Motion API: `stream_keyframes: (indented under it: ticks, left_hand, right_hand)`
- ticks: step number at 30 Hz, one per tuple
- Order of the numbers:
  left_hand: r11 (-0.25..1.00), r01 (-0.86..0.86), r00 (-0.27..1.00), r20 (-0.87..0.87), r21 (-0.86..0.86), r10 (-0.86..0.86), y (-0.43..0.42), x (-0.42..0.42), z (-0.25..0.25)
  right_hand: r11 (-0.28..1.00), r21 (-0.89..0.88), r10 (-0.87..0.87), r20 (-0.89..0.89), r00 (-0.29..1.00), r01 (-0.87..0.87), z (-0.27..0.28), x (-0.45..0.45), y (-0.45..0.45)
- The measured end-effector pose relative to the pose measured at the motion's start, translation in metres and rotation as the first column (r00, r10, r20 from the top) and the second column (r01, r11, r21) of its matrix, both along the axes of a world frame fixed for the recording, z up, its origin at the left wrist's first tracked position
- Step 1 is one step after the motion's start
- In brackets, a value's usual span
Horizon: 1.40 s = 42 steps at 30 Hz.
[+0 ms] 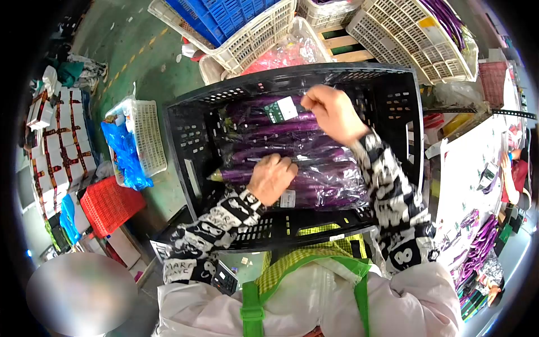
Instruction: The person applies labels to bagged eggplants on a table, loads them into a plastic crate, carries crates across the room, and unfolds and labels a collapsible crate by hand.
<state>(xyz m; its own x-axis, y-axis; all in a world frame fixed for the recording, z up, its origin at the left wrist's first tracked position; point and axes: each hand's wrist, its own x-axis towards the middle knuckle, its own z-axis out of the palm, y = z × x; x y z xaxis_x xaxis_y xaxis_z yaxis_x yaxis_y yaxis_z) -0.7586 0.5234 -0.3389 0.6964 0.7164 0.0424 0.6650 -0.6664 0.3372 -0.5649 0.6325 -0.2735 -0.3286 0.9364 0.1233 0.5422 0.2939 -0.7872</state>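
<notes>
Long purple eggplants (314, 145) in clear plastic bags lie side by side in a black plastic crate (185, 143) in front of me. My left hand (272, 178) is closed, its curled fingers gripping the bagged eggplants in the nearer rows. Over the far right part of the crate is my right hand (337, 115), fingers curled in with the thumb pressed against them. What it pinches, if anything, is hidden. Just left of these fingers, a green and white label (281, 109) lies on the far bag. Another pale label (287, 198) shows beside my left wrist.
Beyond the crate stand a blue crate (227, 19) and white crates (412, 42), one holding eggplants. A white basket (147, 137) with a blue bag and a red basket (109, 205) are at left. More eggplants (480, 247) lie on a table at right, near other people.
</notes>
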Motion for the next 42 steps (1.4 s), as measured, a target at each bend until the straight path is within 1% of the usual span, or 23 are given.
stream_keyframes:
  ticks: [1, 3, 4, 5, 9, 11, 14, 16, 18, 19, 20, 21, 22, 23, 25, 27, 30, 33, 36, 37, 38, 39, 42]
  left_hand:
    - [0.996, -0.012, 0.99, 0.139, 0.092, -0.001, 0.001, -0.001, 0.015]
    - [0.999, -0.034, 0.994, 0.106, 0.005, 0.033, 0.003, -0.003, 0.017]
    - [0.998, -0.046, 0.996, 0.078, -0.052, 0.05, 0.009, -0.004, 0.021]
    - [0.993, -0.059, 0.997, 0.049, -0.103, 0.065, 0.015, -0.005, 0.023]
    - [0.989, -0.03, 0.997, 0.062, -0.146, 0.04, 0.023, -0.012, 0.021]
    - [0.983, -0.041, 0.993, 0.1, -0.179, 0.06, 0.028, -0.017, 0.025]
    - [0.947, -0.011, 0.996, 0.081, -0.32, 0.039, 0.05, -0.029, 0.035]
    - [0.942, 0.052, 0.982, 0.191, -0.332, 0.013, 0.074, -0.036, 0.03]
    - [0.855, 0.007, 0.994, 0.098, -0.519, 0.051, 0.103, -0.026, 0.044]
    - [0.711, -0.136, 0.99, -0.129, -0.69, 0.064, 0.12, -0.012, 0.066]
    - [0.567, 0.057, 0.973, 0.173, -0.822, 0.154, 0.132, -0.017, 0.023]
    - [0.925, -0.006, 0.987, 0.145, -0.379, 0.066, 0.139, -0.029, -0.002]
    - [0.961, -0.101, 0.971, 0.183, -0.258, 0.151, 0.142, -0.025, -0.018]
    - [0.924, -0.279, 0.959, -0.033, -0.261, 0.28, 0.138, -0.016, -0.011]
    - [0.954, -0.299, 0.949, -0.106, 0.0, 0.298, 0.121, -0.011, -0.019]
    - [0.936, -0.331, 0.941, -0.031, 0.115, 0.337, 0.084, -0.005, -0.006]
    - [0.914, -0.406, 0.909, 0.109, 0.005, 0.403, 0.059, -0.005, 0.0]
    - [0.915, -0.397, 0.853, 0.343, -0.066, 0.394, 0.041, 0.016, 0.032]
    - [0.935, -0.338, 0.782, 0.52, -0.108, 0.343, 0.016, 0.063, 0.069]
    - [0.946, -0.292, 0.75, 0.58, -0.14, 0.318, 0.002, 0.087, 0.085]
    - [0.934, -0.149, 0.656, 0.675, -0.325, 0.339, -0.011, 0.116, 0.106]
    - [0.951, -0.025, 0.669, 0.702, -0.307, 0.245, -0.025, 0.143, 0.118]
    - [0.824, 0.327, 0.57, 0.792, -0.463, 0.218, -0.088, 0.252, 0.166]
  right_hand:
    - [0.989, -0.145, 0.033, 0.028, 0.999, -0.028, -0.017, -0.004, 0.017]
    - [0.893, -0.377, 0.325, 0.161, 0.932, -0.247, -0.037, -0.025, 0.051]
    - [0.694, -0.705, 0.118, -0.091, 0.989, -0.148, -0.042, -0.042, 0.053]
    - [0.562, -0.804, 0.002, -0.236, 0.972, -0.196, -0.067, -0.052, 0.055]
    - [0.186, -0.96, -0.352, -0.266, 0.897, -0.211, -0.146, -0.046, 0.05]
    - [0.246, -0.965, -0.241, -0.147, 0.959, -0.086, -0.125, -0.034, 0.046]
    - [0.395, -0.918, -0.018, 0.024, 1.0, 0.029, -0.184, 0.016, 0.055]
    - [0.294, -0.949, -0.217, 0.046, 0.975, 0.11, -0.179, 0.045, 0.052]
    - [0.855, -0.395, -0.214, 0.32, 0.923, 0.335, -0.103, 0.046, 0.032]
    - [0.917, -0.285, -0.245, 0.154, 0.957, 0.281, -0.056, 0.058, 0.014]
    - [0.929, -0.177, -0.319, 0.059, 0.946, 0.324, -0.028, 0.071, -0.006]
    - [0.901, -0.143, -0.412, 0.019, 0.911, 0.41, -0.02, 0.078, -0.025]
    - [0.891, 0.001, -0.455, -0.024, 0.89, 0.455, -0.001, 0.083, -0.05]
    - [0.842, -0.124, -0.533, -0.045, 0.845, 0.524, 0.011, 0.083, -0.075]
    - [0.86, -0.093, -0.509, -0.1, 0.855, 0.501, 0.04, 0.086, -0.13]
    - [0.839, -0.272, -0.49, 0.0, 0.872, 0.472, 0.054, 0.088, -0.184]
    - [0.785, -0.219, -0.575, 0.089, 0.813, 0.579, 0.07, 0.112, -0.263]
    - [0.598, -0.069, -0.797, 0.063, 0.601, 0.799, 0.098, 0.166, -0.323]
    - [0.168, -0.083, -0.983, 0.066, 0.174, 0.982, 0.134, 0.226, -0.386]
    - [0.079, 0.148, -0.994, 0.085, 0.067, 0.986, 0.115, 0.261, -0.421]
    - [-0.058, 0.118, -0.989, 0.129, -0.073, 0.991, 0.129, 0.286, -0.443]
    - [-0.169, 0.21, -0.972, 0.124, -0.198, 0.963, 0.127, 0.316, -0.475]
    - [-0.552, -0.013, -0.83, -0.086, -0.551, 0.834, 0.118, 0.401, -0.563]
